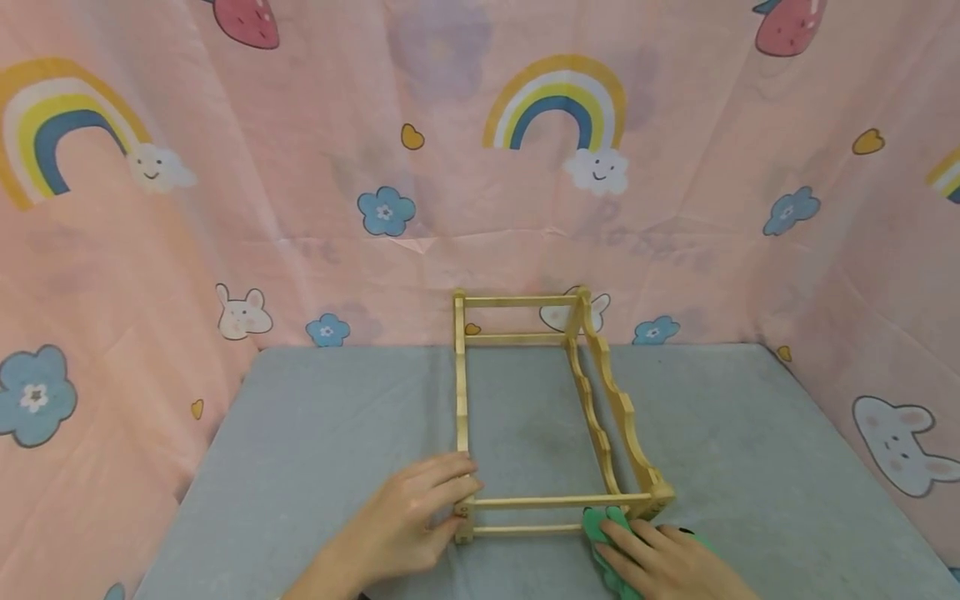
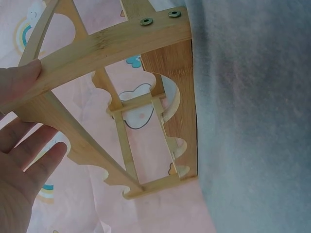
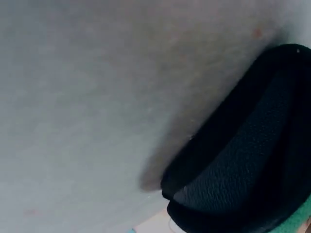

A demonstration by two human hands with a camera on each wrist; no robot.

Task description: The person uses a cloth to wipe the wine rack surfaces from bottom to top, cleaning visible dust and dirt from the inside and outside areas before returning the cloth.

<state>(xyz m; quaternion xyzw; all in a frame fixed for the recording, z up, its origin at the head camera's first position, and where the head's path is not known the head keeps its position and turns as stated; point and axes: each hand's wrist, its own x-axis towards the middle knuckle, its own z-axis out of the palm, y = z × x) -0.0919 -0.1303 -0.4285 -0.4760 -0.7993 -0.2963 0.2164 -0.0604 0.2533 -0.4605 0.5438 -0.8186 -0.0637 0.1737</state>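
Note:
A light wooden rack (image 1: 618, 408) with scalloped side rails stands on the grey table. At its near left corner my left hand (image 1: 408, 508) grips the end post. In the left wrist view the thumb (image 2: 24, 77) lies on one face of the rack's end board (image 2: 112, 46), with the fingers on the other side. My right hand (image 1: 660, 558) holds a bunched green cloth (image 1: 600, 525) against the rack's near right corner, below the top bar. A large black, leathery-looking shape (image 3: 233, 165) fills much of the right wrist view and hides most of that hand's work.
The grey tabletop (image 1: 337, 417) extends on both sides of the rack. A pink curtain (image 1: 322, 142) printed with rainbows, flowers and rabbits hangs behind the table and along both sides. The rack's far end stands close to the back curtain.

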